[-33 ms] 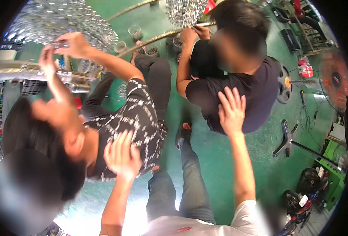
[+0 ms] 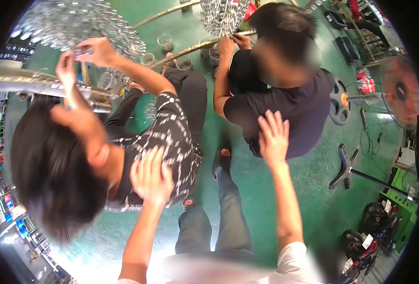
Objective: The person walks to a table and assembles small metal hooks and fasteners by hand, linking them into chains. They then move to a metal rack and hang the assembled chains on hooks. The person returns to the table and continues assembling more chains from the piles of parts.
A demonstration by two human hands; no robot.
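My left hand (image 2: pixel 151 177) lies flat, fingers apart, on the back of a person in a black shirt with white markings (image 2: pixel 171 128) at the left. That person reaches both hands up to a crystal chandelier (image 2: pixel 77 23). My right hand (image 2: pixel 273 137) rests spread on the back of a person in a dark shirt (image 2: pixel 309 109), whose hands are at a golden chandelier arm (image 2: pixel 190 49) under a second crystal cluster (image 2: pixel 223 16). Neither of my hands holds anything. My jeans-clad legs (image 2: pixel 228 213) stand between the two people.
The floor (image 2: pixel 313 189) is green. Small glass cups (image 2: pixel 164 42) sit near the golden arm. At the right are a round black disc (image 2: pixel 339 102), a fan (image 2: pixel 399 90), a black stand base (image 2: pixel 344 165) and a parked scooter (image 2: pixel 361 244).
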